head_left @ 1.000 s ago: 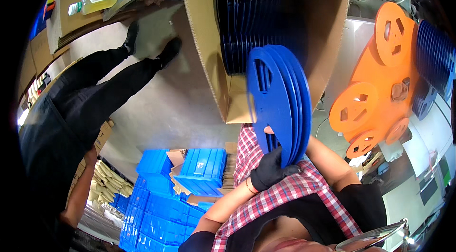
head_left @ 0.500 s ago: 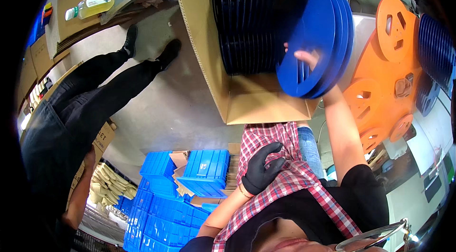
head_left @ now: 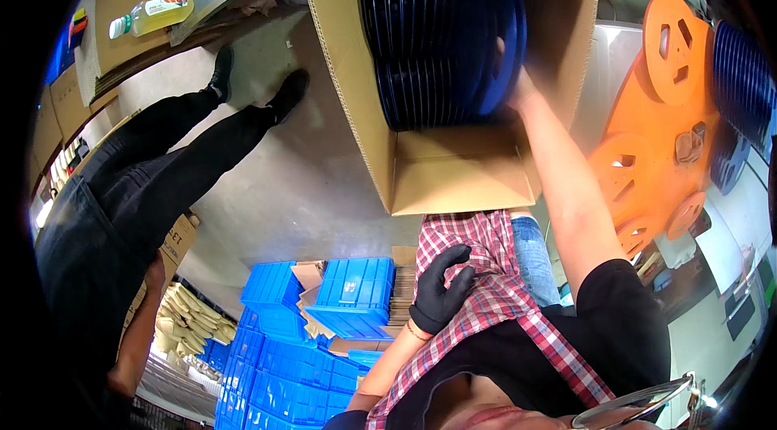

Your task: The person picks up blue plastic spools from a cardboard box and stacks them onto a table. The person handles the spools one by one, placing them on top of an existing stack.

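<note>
A big open cardboard box (head_left: 453,179) holds a row of dark blue plastic reels (head_left: 421,49) standing on edge. My bare right hand (head_left: 516,82) reaches into the box and grips the outermost blue reels (head_left: 503,41) at the right end of the row; its fingers are partly hidden behind them. My left hand (head_left: 441,288), in a black glove, rests on the red plaid cloth (head_left: 486,268) at my waist. Its fingers are loosely spread and hold nothing.
Another person in black trousers and shoes (head_left: 162,155) stands at the left on the grey floor. Orange reels (head_left: 664,106) and more dark blue reels (head_left: 740,74) lie at the right. Blue plastic bins (head_left: 324,308) are stacked below. A yellow bottle (head_left: 154,15) sits top left.
My right hand has carried the blue reels from in front of the box up into it. My gloved left hand let go of them and dropped onto the plaid cloth.
</note>
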A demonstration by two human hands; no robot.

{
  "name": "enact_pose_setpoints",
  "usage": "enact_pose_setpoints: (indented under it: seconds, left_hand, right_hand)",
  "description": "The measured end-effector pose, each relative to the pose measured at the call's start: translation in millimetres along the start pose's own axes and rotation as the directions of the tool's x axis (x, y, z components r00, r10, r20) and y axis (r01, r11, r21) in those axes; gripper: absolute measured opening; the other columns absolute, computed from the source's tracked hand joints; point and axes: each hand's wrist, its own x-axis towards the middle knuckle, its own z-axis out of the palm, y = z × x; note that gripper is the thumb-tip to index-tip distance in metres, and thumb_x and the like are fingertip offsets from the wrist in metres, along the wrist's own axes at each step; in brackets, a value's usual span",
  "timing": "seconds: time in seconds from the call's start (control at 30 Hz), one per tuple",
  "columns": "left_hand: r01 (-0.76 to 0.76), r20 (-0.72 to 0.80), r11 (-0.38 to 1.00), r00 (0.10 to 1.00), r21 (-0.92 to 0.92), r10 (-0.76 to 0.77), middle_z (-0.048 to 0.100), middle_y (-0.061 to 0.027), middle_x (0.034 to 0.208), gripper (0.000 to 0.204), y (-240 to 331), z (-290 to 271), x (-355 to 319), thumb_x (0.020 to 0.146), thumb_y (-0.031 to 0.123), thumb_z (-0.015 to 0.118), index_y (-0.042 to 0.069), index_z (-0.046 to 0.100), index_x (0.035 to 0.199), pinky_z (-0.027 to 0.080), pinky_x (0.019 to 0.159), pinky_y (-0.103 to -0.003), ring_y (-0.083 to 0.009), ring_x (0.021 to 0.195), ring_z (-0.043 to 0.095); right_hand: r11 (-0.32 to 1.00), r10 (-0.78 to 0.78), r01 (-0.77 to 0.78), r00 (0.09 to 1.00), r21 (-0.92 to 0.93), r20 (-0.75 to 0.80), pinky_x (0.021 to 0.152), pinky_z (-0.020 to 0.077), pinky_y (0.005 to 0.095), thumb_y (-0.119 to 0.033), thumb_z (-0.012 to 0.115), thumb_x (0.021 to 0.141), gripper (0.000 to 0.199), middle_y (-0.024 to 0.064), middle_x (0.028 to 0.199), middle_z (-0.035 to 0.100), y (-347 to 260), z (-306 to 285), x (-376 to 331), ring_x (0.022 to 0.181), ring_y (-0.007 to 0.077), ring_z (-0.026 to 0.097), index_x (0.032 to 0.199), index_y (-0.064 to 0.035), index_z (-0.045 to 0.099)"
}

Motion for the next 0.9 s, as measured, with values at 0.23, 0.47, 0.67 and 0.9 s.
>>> enact_pose_setpoints:
  seconds: [0.23,0.47,0.67,0.9]
  left_hand:
    - [0.003,-0.097,0.998,0.995,-0.061,-0.009,0.060,-0.0141,0.106,0.032,24.1,-11.3,14.0,0.082,0.004,0.058,-0.002,0.052,0.113,0.045,0.086,-0.031,-0.0193,0.098,0.058]
    - [-0.502,-0.148,0.797,0.807,0.337,0.571,0.054,-0.0150,0.110,0.027,174.0,-57.8,32.9,0.081,0.003,0.050,0.000,0.053,0.107,0.042,0.090,-0.037,-0.0252,0.101,0.055]
    - [-0.803,0.456,-0.231,0.057,0.550,0.888,0.055,-0.0125,0.106,0.029,318.8,-15.2,7.0,0.079,0.020,0.061,0.004,0.055,0.102,0.039,0.093,-0.042,-0.0255,0.098,0.056]
    - [-0.805,0.637,-0.453,-0.125,0.383,0.761,0.056,-0.0099,0.104,0.031,372.5,-1.4,-30.8,0.076,0.023,0.063,0.005,0.056,0.101,0.039,0.093,-0.042,-0.0247,0.096,0.056]
  right_hand:
    - [0.839,-0.137,-0.084,0.924,-0.538,-0.357,0.092,0.0379,0.0345,-0.045,0.052,0.086,0.058,0.0146,0.117,0.054,43.4,-49.3,-29.7,0.107,0.0226,0.052,0.123,-0.0009,0.044]
    - [0.243,-0.211,-0.003,0.976,-0.970,-0.056,0.071,0.0474,0.0288,-0.032,0.059,0.081,0.035,0.0082,0.087,0.063,76.2,-90.3,-84.4,0.076,0.0166,0.059,0.102,-0.0042,0.058]
    - [0.033,-0.201,-0.069,0.977,-0.997,-0.074,0.081,0.0471,0.0347,-0.037,0.056,0.081,0.045,0.0159,0.097,0.063,37.1,-67.6,-148.5,0.092,0.0269,0.061,0.110,-0.0020,0.055]
    - [0.057,-0.502,-0.048,0.862,-0.997,-0.070,0.080,0.0468,0.0328,-0.029,0.058,0.082,0.038,0.0156,0.096,0.063,-52.7,-75.4,-173.9,0.090,0.0243,0.060,0.106,-0.0002,0.057]
